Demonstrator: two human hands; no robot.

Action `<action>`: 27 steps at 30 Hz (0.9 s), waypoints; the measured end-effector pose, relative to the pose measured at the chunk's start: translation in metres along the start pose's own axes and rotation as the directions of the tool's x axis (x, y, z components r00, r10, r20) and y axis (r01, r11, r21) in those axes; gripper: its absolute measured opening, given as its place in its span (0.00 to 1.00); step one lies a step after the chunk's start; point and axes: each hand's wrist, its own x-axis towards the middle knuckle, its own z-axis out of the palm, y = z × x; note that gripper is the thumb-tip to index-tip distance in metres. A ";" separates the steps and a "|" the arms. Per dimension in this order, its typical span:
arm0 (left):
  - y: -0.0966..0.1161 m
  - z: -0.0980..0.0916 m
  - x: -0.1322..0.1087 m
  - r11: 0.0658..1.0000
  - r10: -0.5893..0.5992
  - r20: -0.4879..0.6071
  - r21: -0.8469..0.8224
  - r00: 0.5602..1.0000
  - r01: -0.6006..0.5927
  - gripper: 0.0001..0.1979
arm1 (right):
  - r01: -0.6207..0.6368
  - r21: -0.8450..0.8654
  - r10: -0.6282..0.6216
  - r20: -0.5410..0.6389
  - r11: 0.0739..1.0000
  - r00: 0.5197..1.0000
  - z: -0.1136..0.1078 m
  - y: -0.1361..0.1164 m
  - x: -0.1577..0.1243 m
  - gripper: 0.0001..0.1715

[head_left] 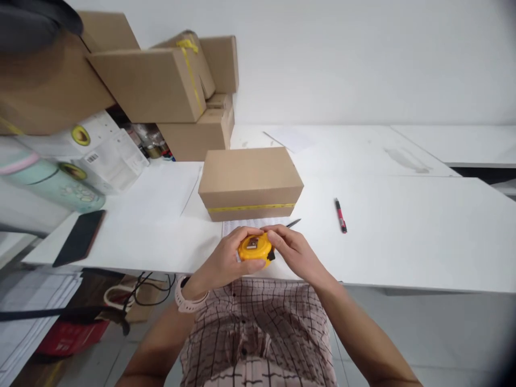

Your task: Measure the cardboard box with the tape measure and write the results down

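Note:
A yellow tape measure [255, 248] sits between both my hands at the near edge of the white table [403, 242]. My left hand [226, 260] cups it from the left with curled fingers. My right hand [293, 252] pinches it from the right, fingertips on its top. Just beyond stands a closed cardboard box [250, 180] with a yellow band along its front lower edge. A printed sheet [245, 224] lies under the box's front, and the tip of a dark pen [294, 222] shows beside my right hand.
A red marker [341, 215] lies right of the box. A black phone [79, 236] rests at the table's left edge. Stacked cardboard boxes [161, 80], white cartons [105, 153] and a teal flask [52, 183] crowd the left. Cables hang under the table.

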 end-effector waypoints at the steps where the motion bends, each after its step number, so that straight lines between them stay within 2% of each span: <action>1: 0.004 -0.002 0.001 0.999 -0.011 0.016 -0.036 1.000 0.012 0.25 | -0.005 -0.005 0.005 0.004 1.000 1.000 0.000 -0.007 0.001 0.22; 4: 0.014 -0.013 0.007 0.988 -0.029 0.054 -0.150 0.998 0.036 0.24 | 0.007 -0.065 -0.009 -0.038 0.998 0.999 -0.006 -0.022 0.008 0.22; 7: 0.026 -0.038 0.020 0.981 -0.041 0.026 -0.191 0.999 0.046 0.25 | 0.039 0.030 -0.037 -0.052 0.999 0.998 -0.024 -0.034 0.031 0.24; 9: 0.033 -0.067 0.033 0.985 -0.089 -0.063 -0.155 0.994 0.078 0.27 | 0.068 0.109 -0.053 -0.131 0.992 0.990 -0.045 -0.042 0.058 0.25; 10: 0.035 -0.085 0.040 0.987 -0.116 -0.136 -0.126 0.984 0.099 0.28 | 0.099 0.138 -0.068 -0.216 0.985 0.974 -0.056 -0.045 0.073 0.26; 12: 0.033 -0.125 0.055 0.990 -0.134 -0.317 -0.091 0.939 0.111 0.28 | 0.126 0.182 -0.052 -0.365 0.975 0.930 -0.079 -0.047 0.106 0.26; 15: 0.017 -0.181 0.074 0.980 -0.193 -0.492 -0.131 0.849 0.146 0.26 | -0.017 0.128 0.071 -0.426 0.992 0.902 -0.104 -0.038 0.147 0.21; 18: -0.003 -0.216 0.082 0.957 -0.288 -0.521 -0.175 0.804 0.230 0.25 | -0.149 -0.052 0.106 -0.485 0.987 0.868 -0.110 -0.022 0.169 0.15; 20: -0.014 -0.224 0.082 0.950 -0.311 -0.505 -0.166 0.805 0.263 0.25 | -0.195 -0.123 0.105 -0.514 0.973 0.851 -0.108 -0.013 0.175 0.12; 22: -0.020 -0.224 0.082 0.946 -0.323 -0.485 -0.156 0.813 0.283 0.25 | -0.262 -0.202 0.124 -0.520 0.944 0.845 -0.105 -0.006 0.177 0.14; 24: -0.023 -0.221 0.083 0.945 -0.326 -0.463 -0.149 0.824 0.290 0.25 | -0.335 -0.246 0.190 -0.470 0.910 0.862 -0.104 -0.003 0.176 0.24; 27: -0.024 -0.216 0.091 0.948 -0.320 -0.439 -0.145 0.839 0.285 0.25 | -0.375 -0.146 0.313 -0.324 0.916 0.893 -0.106 0.000 0.172 0.35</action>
